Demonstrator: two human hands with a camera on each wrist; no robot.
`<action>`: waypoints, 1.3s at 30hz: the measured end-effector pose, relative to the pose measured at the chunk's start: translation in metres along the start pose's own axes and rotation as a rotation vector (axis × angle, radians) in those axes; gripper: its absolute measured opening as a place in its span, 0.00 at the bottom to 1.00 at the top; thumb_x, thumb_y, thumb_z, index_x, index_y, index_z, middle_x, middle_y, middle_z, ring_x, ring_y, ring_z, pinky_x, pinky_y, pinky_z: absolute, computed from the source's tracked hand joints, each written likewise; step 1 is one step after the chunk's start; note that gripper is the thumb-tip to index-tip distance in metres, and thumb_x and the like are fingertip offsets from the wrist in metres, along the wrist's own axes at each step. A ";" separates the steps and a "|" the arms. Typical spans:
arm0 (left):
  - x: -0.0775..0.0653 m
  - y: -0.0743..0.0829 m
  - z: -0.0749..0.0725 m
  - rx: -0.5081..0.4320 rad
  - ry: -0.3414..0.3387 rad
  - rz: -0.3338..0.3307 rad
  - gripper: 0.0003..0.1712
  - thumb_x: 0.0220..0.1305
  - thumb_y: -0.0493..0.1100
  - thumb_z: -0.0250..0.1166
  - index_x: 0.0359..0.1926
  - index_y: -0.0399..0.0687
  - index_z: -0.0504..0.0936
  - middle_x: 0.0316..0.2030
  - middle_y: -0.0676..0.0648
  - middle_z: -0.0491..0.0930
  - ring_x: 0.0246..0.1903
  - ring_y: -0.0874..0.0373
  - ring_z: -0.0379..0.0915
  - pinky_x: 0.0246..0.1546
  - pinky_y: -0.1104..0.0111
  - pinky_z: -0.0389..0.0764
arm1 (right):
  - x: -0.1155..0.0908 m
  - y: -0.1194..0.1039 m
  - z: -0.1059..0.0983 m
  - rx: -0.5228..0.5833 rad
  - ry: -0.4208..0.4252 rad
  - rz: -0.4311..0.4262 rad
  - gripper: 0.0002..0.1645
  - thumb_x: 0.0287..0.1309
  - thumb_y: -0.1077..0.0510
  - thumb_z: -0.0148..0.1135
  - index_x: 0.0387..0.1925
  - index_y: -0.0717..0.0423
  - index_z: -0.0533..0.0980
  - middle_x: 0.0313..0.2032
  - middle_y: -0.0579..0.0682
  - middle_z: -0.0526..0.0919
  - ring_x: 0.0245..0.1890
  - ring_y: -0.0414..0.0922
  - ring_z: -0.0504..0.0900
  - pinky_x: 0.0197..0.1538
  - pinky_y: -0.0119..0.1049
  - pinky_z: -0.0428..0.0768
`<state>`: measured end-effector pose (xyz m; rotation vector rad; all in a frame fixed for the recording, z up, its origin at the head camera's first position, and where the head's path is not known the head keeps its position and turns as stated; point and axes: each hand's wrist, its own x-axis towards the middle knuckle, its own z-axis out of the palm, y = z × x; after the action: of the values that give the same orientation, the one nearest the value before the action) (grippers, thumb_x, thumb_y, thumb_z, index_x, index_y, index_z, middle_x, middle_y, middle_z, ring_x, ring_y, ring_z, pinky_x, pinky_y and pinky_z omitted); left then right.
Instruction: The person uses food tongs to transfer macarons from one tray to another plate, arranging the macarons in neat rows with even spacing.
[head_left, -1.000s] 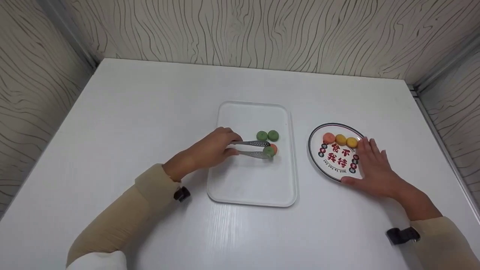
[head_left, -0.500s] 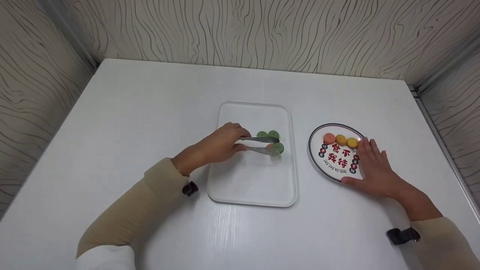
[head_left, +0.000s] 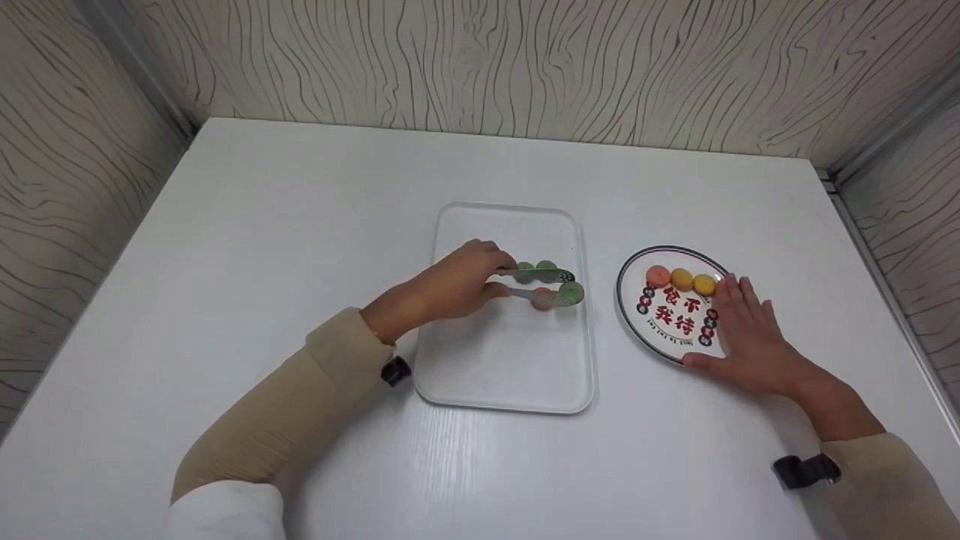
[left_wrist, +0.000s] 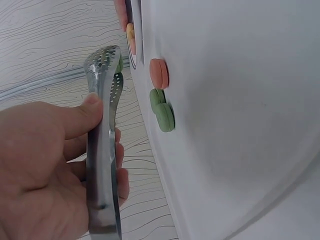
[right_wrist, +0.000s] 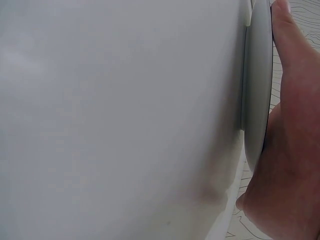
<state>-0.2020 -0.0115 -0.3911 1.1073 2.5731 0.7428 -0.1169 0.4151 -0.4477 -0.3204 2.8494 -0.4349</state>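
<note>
My left hand grips metal tongs with perforated heads, thumb on one arm and fingers on the other. Between the heads is a green macaron, held above the right side of the white tray. Under the tongs, an orange macaron and two green macarons stay on the tray. My right hand rests on the right rim of a round plate, fingers straight and spread, thumb at the near edge. On that plate, a pinkish-orange macaron and two yellow macarons sit in a row.
The tray and plate stand side by side on a white table, with a gap between them. Patterned panels rise behind the table and at both sides. The tray has a low raised rim.
The left hand has moved right and slightly away from me, carrying the green macaron in the tongs from over the orange one toward the tray's right rim. The right hand and plate have stayed still.
</note>
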 end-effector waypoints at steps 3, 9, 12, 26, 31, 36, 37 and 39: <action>0.003 0.002 0.000 -0.012 0.003 0.012 0.19 0.71 0.38 0.66 0.59 0.36 0.81 0.54 0.41 0.82 0.53 0.48 0.74 0.57 0.60 0.74 | 0.000 0.000 0.000 0.002 -0.002 0.004 0.76 0.59 0.31 0.66 0.76 0.74 0.29 0.76 0.73 0.27 0.76 0.68 0.22 0.70 0.72 0.29; 0.011 0.007 -0.001 -0.016 -0.002 0.010 0.17 0.70 0.37 0.66 0.57 0.36 0.82 0.52 0.41 0.83 0.52 0.49 0.74 0.56 0.61 0.74 | 0.001 0.001 0.001 0.001 -0.004 0.003 0.76 0.59 0.31 0.66 0.76 0.73 0.29 0.76 0.73 0.26 0.76 0.67 0.21 0.70 0.72 0.28; 0.015 0.010 -0.003 -0.014 -0.013 -0.023 0.17 0.70 0.37 0.66 0.58 0.37 0.82 0.52 0.42 0.83 0.51 0.50 0.73 0.55 0.62 0.74 | 0.000 0.002 0.001 0.005 0.000 0.001 0.76 0.59 0.31 0.66 0.76 0.73 0.29 0.77 0.72 0.26 0.76 0.67 0.21 0.70 0.71 0.28; 0.041 0.026 0.001 0.047 -0.017 -0.053 0.19 0.70 0.39 0.67 0.60 0.42 0.82 0.51 0.48 0.81 0.50 0.57 0.71 0.55 0.68 0.74 | 0.001 0.001 0.001 -0.001 -0.008 0.019 0.76 0.58 0.30 0.66 0.76 0.72 0.29 0.77 0.72 0.26 0.76 0.66 0.21 0.70 0.72 0.29; 0.050 0.032 0.002 0.049 -0.031 -0.049 0.19 0.70 0.38 0.67 0.60 0.41 0.81 0.49 0.48 0.81 0.49 0.57 0.70 0.54 0.68 0.74 | 0.001 0.001 0.000 -0.004 -0.009 0.014 0.77 0.59 0.30 0.66 0.76 0.73 0.29 0.76 0.73 0.26 0.76 0.67 0.21 0.70 0.72 0.29; 0.058 0.037 0.004 0.056 -0.045 -0.060 0.19 0.70 0.39 0.67 0.60 0.42 0.81 0.49 0.49 0.80 0.49 0.57 0.70 0.52 0.69 0.74 | 0.001 0.000 -0.001 0.003 -0.003 0.008 0.77 0.59 0.31 0.66 0.76 0.74 0.29 0.76 0.73 0.26 0.76 0.67 0.21 0.70 0.72 0.29; 0.060 0.037 0.005 0.061 -0.047 -0.061 0.19 0.70 0.39 0.67 0.60 0.42 0.81 0.49 0.49 0.80 0.49 0.57 0.70 0.52 0.69 0.74 | 0.000 0.000 -0.001 0.004 -0.002 0.007 0.77 0.59 0.31 0.66 0.76 0.74 0.29 0.76 0.73 0.26 0.76 0.67 0.21 0.70 0.72 0.29; 0.063 0.039 0.006 0.068 -0.050 -0.056 0.19 0.71 0.40 0.67 0.60 0.42 0.81 0.49 0.49 0.80 0.49 0.57 0.70 0.53 0.68 0.74 | 0.000 0.000 -0.001 0.009 -0.001 0.006 0.76 0.59 0.31 0.66 0.76 0.73 0.29 0.76 0.73 0.26 0.76 0.67 0.21 0.70 0.72 0.29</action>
<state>-0.2185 0.0591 -0.3768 1.0549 2.5938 0.6113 -0.1172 0.4154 -0.4471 -0.3097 2.8455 -0.4464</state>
